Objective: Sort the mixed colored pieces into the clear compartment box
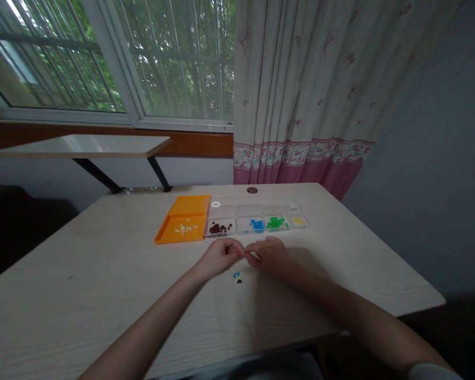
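Note:
My left hand [222, 257] and my right hand [269, 256] meet fingertip to fingertip above the table. Both are closed in a pinch, and whatever is between the fingers is too small to make out. Just below them on the tabletop lies a little cluster of blue, yellow and dark brown pieces [238, 277]. Beyond the hands stands a clear compartment box [241, 211] with its lid open. It holds brown pieces [218, 228], blue pieces [257, 225], green pieces [277, 222] and a few yellow pieces [298, 220].
Left of the clear box, an open orange case [162, 232] contains white pieces [186, 229]. A raised shelf [87, 145] on black legs stands at the table's back left. The wooden table [114, 295] ends before a curtain [301, 95] and a window [178, 58].

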`<state>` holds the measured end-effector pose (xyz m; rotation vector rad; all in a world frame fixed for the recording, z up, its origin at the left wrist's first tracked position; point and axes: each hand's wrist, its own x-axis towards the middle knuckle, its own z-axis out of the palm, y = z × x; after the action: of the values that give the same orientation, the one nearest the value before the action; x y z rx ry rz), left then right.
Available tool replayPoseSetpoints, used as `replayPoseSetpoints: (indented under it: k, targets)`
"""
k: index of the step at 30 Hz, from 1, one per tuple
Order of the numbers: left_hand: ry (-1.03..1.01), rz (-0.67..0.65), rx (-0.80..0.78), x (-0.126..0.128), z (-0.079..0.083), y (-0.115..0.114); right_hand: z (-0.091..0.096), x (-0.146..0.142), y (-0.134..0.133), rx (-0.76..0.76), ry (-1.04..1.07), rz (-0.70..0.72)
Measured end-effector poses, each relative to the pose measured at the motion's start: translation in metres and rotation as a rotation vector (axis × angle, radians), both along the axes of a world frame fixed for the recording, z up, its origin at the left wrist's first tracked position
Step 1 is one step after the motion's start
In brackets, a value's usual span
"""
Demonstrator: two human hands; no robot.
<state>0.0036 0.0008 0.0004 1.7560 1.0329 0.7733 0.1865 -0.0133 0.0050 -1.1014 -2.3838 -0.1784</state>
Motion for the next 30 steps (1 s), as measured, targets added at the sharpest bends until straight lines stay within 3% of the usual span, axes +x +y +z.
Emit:
replayPoseSetpoints:
  k: [3, 7, 12, 19, 30]
  targets:
    - [0.019, -0.094, -0.019, -0.006, 0.014, -0.004, 0.001, 0.005, 0.004, 0.064, 0.101, 0.022]
    - [0.169, -0.333, -0.041, -0.018, 0.028, -0.009, 0.006, 0.018, 0.012, 0.173, 0.252, 0.047]
    - [0.311, -0.476, 0.124, -0.019, 0.028, -0.011, 0.011, 0.027, 0.018, 0.261, 0.325, 0.027]
    - [0.311, -0.473, 0.219, -0.015, 0.021, -0.009, 0.011, 0.027, 0.019, 0.254, 0.351, 0.024]
    - [0.304, -0.474, 0.214, -0.015, 0.021, -0.008, 0.013, 0.031, 0.021, 0.295, 0.383, 0.022]
